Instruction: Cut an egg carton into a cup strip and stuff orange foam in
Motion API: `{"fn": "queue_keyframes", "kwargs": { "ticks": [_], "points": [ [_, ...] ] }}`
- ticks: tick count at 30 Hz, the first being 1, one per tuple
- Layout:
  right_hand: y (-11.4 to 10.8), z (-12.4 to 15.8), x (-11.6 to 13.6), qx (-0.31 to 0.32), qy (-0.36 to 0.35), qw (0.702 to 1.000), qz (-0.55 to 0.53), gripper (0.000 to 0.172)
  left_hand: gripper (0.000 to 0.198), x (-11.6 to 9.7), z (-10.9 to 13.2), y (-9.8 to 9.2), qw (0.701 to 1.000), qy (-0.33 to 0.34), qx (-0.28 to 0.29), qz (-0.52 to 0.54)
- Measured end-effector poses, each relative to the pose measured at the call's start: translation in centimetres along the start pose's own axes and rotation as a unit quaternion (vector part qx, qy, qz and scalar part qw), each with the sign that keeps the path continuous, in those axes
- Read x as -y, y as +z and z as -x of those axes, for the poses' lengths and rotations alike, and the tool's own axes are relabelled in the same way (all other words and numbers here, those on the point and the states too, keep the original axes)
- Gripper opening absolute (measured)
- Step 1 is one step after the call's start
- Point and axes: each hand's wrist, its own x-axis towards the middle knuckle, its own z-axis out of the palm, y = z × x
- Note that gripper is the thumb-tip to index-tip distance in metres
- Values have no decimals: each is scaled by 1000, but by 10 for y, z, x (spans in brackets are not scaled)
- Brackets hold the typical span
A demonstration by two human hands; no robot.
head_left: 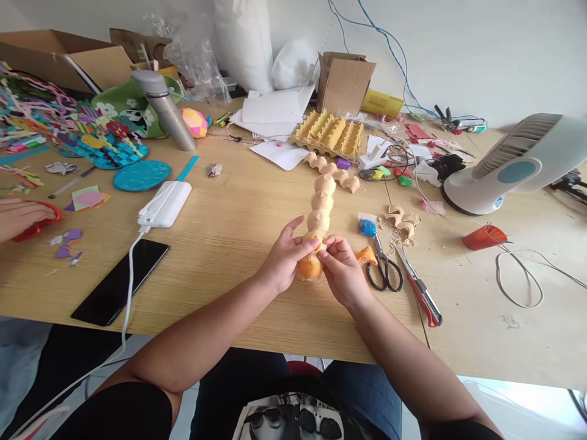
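Note:
A strip of bumpy, cream-coloured egg carton [322, 205] points away from me in the middle of the table, its near end orange. My left hand [288, 255] grips the left side of that near end, thumb on top. On the right side, the fingers of my right hand [340, 266] pinch at the same orange part, close to my left thumb. Orange clay in a clear wrapper [365, 255] lies just right of my right hand. Black-handled scissors [387, 272] and a red utility knife [424, 296] rest farther right.
Another carton strip [332, 171] and a yellow egg tray [328, 135] lie behind. A white fan [509, 165] and orange cup [486, 236] stand right. Left are a power bank [165, 205], phone [121, 281], bottle [167, 113] and another person's hand [21, 217] with red scissors.

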Motion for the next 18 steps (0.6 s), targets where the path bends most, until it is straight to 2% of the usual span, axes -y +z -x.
{"fn": "queue_keyframes", "kwargs": {
  "ticks": [4, 9, 18],
  "points": [
    [1, 0, 1, 22, -9, 1000, 15, 37, 102, -2, 5, 3, 1000, 20, -3, -17],
    [4, 3, -1, 2, -41, 997, 62, 44, 94, 2, 8, 3, 997, 56, 25, -47],
    [5, 3, 2, -9, -54, 997, 52, 40, 88, 1, 9, 2, 995, 71, 45, -54]
  ]
}}
